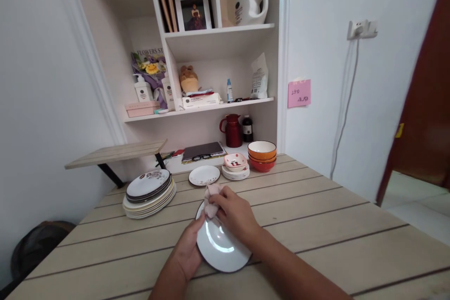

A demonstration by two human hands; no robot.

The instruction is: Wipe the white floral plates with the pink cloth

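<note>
A white plate with a dark rim [220, 246] is tilted up over the table in front of me. My left hand [188, 251] grips its left edge, with the thumb lying over the rim. In my right hand [237, 211] is a bunched pale pink cloth [212, 192], pressed against the plate's upper left edge. Beyond them, a flower-patterned plate [204, 176] lies flat. To the left stands a stack of plates [149, 192], dark-rimmed ones on top of cream ones.
Small white dishes [235, 173] with a pink square bowl [235, 161] on top stand at the back, beside stacked orange and red bowls [262, 157]. Behind are a dark laptop [202, 151], glasses [201, 157] and a red jug [233, 131]. A raised wooden shelf [119, 152] overhangs the left side.
</note>
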